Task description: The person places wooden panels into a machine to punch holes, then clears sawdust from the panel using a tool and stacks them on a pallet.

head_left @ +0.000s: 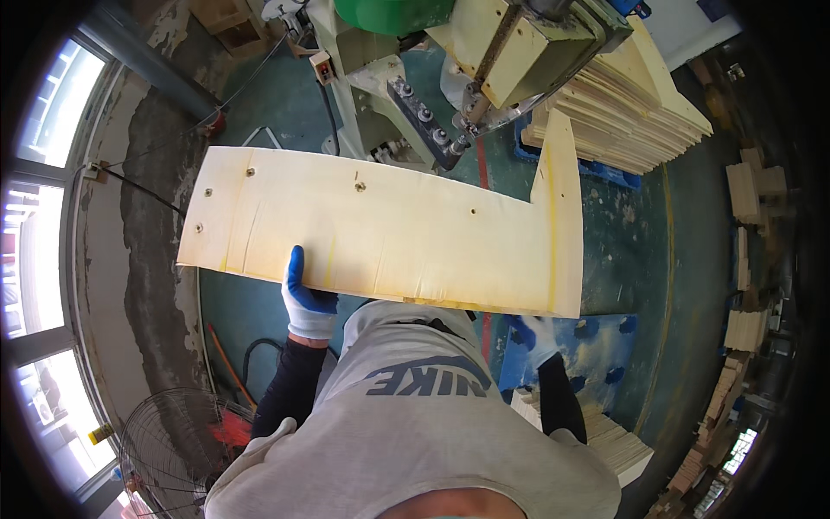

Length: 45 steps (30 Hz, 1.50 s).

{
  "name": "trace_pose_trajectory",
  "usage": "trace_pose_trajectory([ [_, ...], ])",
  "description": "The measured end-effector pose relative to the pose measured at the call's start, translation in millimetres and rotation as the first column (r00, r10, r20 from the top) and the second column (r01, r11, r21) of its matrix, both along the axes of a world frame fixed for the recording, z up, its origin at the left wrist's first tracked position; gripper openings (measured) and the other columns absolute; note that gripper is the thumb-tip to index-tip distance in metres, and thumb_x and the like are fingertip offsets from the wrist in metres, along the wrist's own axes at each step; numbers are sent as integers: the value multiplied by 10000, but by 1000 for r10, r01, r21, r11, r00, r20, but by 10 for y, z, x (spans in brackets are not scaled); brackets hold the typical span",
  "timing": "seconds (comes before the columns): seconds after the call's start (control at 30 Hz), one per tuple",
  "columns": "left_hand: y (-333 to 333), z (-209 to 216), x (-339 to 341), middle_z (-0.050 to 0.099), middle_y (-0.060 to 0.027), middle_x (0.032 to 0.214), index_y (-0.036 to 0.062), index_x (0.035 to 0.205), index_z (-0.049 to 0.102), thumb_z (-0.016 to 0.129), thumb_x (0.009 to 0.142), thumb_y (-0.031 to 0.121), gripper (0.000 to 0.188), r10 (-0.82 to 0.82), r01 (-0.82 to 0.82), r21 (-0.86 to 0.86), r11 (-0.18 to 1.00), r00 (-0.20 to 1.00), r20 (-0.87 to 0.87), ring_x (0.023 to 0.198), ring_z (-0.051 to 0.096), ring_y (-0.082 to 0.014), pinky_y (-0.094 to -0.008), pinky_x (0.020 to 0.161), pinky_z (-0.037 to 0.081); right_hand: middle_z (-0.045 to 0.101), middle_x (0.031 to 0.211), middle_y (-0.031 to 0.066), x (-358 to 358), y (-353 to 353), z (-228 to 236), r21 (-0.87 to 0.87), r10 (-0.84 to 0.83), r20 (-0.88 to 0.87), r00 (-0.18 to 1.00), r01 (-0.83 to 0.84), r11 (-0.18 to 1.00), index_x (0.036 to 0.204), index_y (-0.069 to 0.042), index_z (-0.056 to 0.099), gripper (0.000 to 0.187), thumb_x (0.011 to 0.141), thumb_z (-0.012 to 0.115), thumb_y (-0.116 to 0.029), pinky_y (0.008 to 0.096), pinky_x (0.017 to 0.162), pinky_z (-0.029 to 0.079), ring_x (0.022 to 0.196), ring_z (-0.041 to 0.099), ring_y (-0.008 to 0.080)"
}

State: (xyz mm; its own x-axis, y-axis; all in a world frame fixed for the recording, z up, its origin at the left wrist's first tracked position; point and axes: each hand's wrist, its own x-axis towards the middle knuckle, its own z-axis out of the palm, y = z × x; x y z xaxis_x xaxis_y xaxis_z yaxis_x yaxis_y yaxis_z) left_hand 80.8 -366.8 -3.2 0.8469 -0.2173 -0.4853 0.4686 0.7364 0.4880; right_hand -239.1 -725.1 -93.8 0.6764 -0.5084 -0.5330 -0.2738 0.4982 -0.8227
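Note:
A large L-shaped plywood panel (380, 233) is held flat in front of my waist. Several small holes or metal fittings dot its face, and a narrow arm juts away from me at its right end. My left hand (309, 298), in a white glove with blue coating, grips the near edge with the thumb on top; its other fingers are partly hidden underneath. My right hand (534, 336), gloved the same way, is beside the panel's near edge at the right. Its fingers are blurred and partly hidden, so I cannot tell whether they touch the wood.
Beyond the panel stands a pale green machine (519, 56) with a dark bar of round fittings (428, 121). Stacked plywood panels (622, 112) lie at the far right. A blue pallet (618, 346) and more stacked boards (618, 445) are near my right arm. A wire fan (169, 441) stands at lower left.

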Motion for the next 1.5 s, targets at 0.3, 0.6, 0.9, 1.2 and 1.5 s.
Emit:
trace_pose_trajectory([
  [0.3,174,-18,258,637,-100,1297,56,1372,536,564,1011,313,444,-16,13,29,1000,993,114,1189,620,-285,-463,1015,507,586,1370,105,426,-1144,517,19,-168,118,979,167,986,1451,-4,478,579,1045,516,-416,361,1054,465,1234,581,214],
  [0.6,109,-142,766,605,-130,1359,53,1410,501,572,1008,311,482,-24,26,-12,1000,982,189,1238,594,-311,-480,1048,485,653,1221,61,1135,-917,900,-455,-132,43,990,137,880,1312,46,578,342,1001,606,-94,254,947,480,1074,611,116],
  [0.9,-76,-189,1060,602,-114,1374,67,1409,513,583,1004,303,473,-75,87,-56,995,979,189,1248,588,-306,-480,1060,475,653,1225,56,1334,-1082,994,-461,-109,88,990,138,877,1322,49,572,345,1010,598,-98,245,949,468,1082,602,111],
  [1.2,-301,-384,1337,621,-100,1342,78,1377,543,606,1000,313,448,-73,87,-87,992,985,154,1238,592,-287,-452,1069,465,660,1214,53,1540,-1311,998,-529,-98,71,993,121,840,1296,48,591,344,1014,613,-149,245,951,460,1079,597,103],
  [1.5,-422,-201,1314,614,-89,1359,75,1377,546,607,1016,315,438,-145,153,-44,987,978,149,1258,578,-274,-421,1094,446,657,1226,46,1630,-1508,807,-519,-52,25,998,57,853,1341,24,567,371,1029,598,-174,247,956,450,1085,586,102],
])
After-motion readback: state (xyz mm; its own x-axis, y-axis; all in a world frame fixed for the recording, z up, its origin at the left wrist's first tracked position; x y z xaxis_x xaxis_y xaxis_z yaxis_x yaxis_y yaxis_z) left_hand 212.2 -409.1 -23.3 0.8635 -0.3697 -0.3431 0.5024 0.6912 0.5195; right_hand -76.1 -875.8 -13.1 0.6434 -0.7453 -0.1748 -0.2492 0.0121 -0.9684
